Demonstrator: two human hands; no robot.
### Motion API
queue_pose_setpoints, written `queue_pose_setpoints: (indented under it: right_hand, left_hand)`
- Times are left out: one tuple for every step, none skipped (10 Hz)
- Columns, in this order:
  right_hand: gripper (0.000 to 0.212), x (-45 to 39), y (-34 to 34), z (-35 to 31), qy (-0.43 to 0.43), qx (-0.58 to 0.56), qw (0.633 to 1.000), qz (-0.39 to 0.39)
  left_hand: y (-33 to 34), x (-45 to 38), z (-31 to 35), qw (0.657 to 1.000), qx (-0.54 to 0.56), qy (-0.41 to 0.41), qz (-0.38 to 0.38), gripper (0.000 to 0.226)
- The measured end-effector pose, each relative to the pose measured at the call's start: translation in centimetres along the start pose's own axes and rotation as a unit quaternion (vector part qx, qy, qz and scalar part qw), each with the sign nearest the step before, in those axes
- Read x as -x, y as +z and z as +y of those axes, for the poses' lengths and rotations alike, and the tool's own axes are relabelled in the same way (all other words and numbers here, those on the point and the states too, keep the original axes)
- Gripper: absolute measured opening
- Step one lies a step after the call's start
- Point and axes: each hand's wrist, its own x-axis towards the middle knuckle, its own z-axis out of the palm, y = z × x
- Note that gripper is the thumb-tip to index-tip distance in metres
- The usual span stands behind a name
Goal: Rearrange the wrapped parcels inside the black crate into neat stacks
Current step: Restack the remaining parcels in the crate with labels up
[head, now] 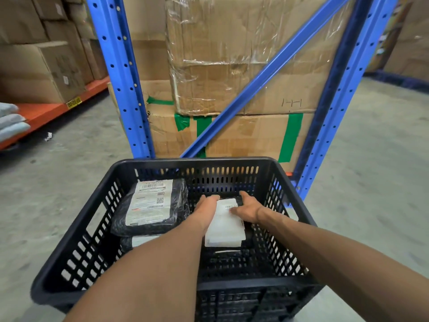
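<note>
A black slotted crate (76, 247) stands on the floor in front of me. Inside, on the left, a black wrapped parcel with a white shipping label (151, 205) lies on top of another parcel (139, 241) whose edge shows below it. On the right lies a black parcel with a white label (226, 231). My left hand (207, 205) rests on that parcel's left far edge. My right hand (248, 209) grips its right far edge, fingers curled over the black wrap. A further dark parcel (229, 259) lies under it.
A blue rack frame (120, 73) with a diagonal brace stands just behind the crate, holding taped cardboard boxes (232, 66). At the left an orange shelf (46, 112) carries boxes and grey bags (11, 124). Concrete floor surrounds the crate.
</note>
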Motion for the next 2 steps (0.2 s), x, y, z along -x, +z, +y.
queue_pose_setpoints:
  right_hand:
    - [0.077,1.1,-1.4,-1.5,-0.053,-0.023,0.998,0.031]
    - [0.067,2.7,-2.7,-3.4,-0.116,-0.043,0.99,0.068]
  left_hand:
    - [-0.6,1.5,1.7,0.999,-0.036,0.022,-0.003,0.067]
    - [-2.1,3.8,4.6,0.994,-0.07,0.079,-0.01,0.059]
